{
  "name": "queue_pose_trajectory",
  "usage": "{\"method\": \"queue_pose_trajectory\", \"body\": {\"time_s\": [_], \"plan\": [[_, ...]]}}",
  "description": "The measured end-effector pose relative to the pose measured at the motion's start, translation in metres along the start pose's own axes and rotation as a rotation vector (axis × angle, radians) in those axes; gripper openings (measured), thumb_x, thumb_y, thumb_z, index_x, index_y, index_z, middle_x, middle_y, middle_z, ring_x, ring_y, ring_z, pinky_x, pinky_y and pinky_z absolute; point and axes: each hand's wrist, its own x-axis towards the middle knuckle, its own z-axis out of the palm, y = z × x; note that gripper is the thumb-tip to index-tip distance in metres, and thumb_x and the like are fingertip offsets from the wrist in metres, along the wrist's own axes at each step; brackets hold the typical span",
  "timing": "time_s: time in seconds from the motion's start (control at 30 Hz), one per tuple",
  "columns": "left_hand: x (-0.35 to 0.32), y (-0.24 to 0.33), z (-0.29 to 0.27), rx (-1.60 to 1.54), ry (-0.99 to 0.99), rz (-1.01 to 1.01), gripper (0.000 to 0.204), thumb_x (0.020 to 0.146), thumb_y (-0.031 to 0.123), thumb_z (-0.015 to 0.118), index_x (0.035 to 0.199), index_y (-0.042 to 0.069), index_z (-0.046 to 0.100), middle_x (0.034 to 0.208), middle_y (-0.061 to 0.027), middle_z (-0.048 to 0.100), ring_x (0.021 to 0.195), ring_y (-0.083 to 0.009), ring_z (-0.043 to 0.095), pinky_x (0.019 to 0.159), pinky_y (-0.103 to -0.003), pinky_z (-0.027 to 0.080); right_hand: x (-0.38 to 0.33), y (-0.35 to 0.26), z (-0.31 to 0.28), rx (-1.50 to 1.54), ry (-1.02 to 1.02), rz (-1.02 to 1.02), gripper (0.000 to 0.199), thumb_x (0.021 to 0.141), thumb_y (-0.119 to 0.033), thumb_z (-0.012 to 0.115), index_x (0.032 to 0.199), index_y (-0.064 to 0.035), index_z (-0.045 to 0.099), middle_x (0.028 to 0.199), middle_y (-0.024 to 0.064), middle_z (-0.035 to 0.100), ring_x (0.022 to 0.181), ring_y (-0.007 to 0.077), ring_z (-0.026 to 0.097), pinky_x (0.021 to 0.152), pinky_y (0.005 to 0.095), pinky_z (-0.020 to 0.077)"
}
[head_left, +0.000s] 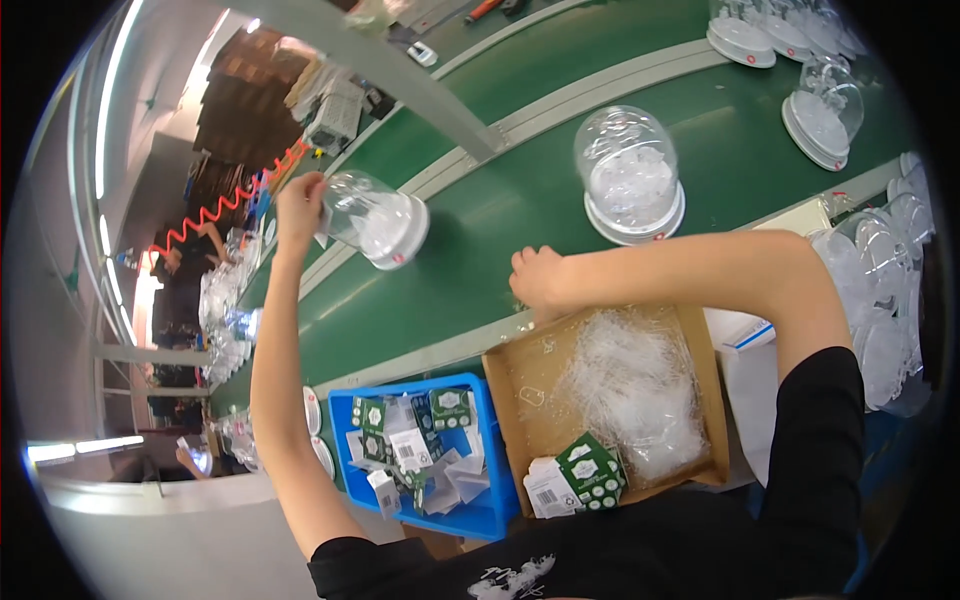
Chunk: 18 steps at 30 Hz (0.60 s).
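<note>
My left hand [300, 208] is closed at the top of a clear dome ornament [378, 220] with a round white base. The dome leans toward that hand over the green belt, and a white tag [321, 238] shows just below the fingers. My right hand [537, 277] rests with curled fingers at the near edge of the belt, above the cardboard box [715, 440]; its fingertips are partly hidden, so I cannot make out whether it holds something small. Beyond my right forearm, another dome ornament [630, 180] with white filling stands upright.
Close to me, a blue bin [340, 440] holds green and white tags. Clear plastic loops [640, 400] and more green tags [590, 470] lie in the cardboard box. Several domes [822, 115] stand at the far right. A metal post [420, 90] rises behind the belt; co-workers appear far left.
</note>
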Motion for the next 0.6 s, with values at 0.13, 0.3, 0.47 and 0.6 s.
{"method": "queue_pose_trajectory", "body": {"time_s": [0.13, 0.3, 0.47, 0.6], "plan": [[0.057, 0.009, 0.030, 0.057, 0.027, -0.053, 0.020, 0.079, 0.014, 0.069, 0.094, 0.000, 0.070, 0.075, -0.0154, 0.067, 0.067, -0.0227, 0.065, 0.064, -0.033, 0.050, -0.012, 0.012, 0.020, 0.219, 0.105, -0.068, 0.076, 0.078, -0.054, 0.062, 0.129, 0.0009, 0.051, 0.140, 0.0209, 0.040, 0.132, 0.0341, 0.036, 0.102, 0.0445, 0.0370], [0.101, -0.005, 0.097, 0.160, 0.138, -0.096, 0.026, 0.079, 0.016, 0.070, 0.101, 0.001, 0.069, 0.084, -0.0177, 0.070, 0.077, -0.0264, 0.069, 0.073, -0.034, 0.052, -0.009, 0.003, 0.025, 0.175, 0.101, -0.053, 0.082, 0.078, -0.053, 0.061, 0.136, 0.0013, 0.043, 0.150, 0.0233, 0.028, 0.140, 0.0351, 0.026, 0.107, 0.0450, 0.0306], [0.137, -0.008, 0.151, 0.089, 0.197, -0.146, 0.034, 0.077, 0.013, 0.063, 0.110, 0.004, 0.063, 0.089, -0.0204, 0.067, 0.084, -0.0375, 0.065, 0.076, -0.043, 0.051, -0.003, -0.002, 0.025, 0.134, 0.117, -0.041, 0.083, 0.077, -0.050, 0.062, 0.138, 0.0018, 0.040, 0.151, 0.0231, 0.025, 0.140, 0.0346, 0.024, 0.107, 0.0432, 0.0296], [0.157, 0.005, 0.190, -0.117, 0.100, -0.066, 0.033, 0.077, 0.012, 0.061, 0.109, 0.003, 0.060, 0.103, -0.0223, 0.063, 0.101, -0.0402, 0.059, 0.086, -0.046, 0.047, -0.004, 0.007, 0.031, 0.178, 0.137, -0.050, 0.083, 0.077, -0.049, 0.061, 0.140, 0.0008, 0.039, 0.152, 0.0219, 0.025, 0.140, 0.0334, 0.024, 0.108, 0.0422, 0.0281]]}}
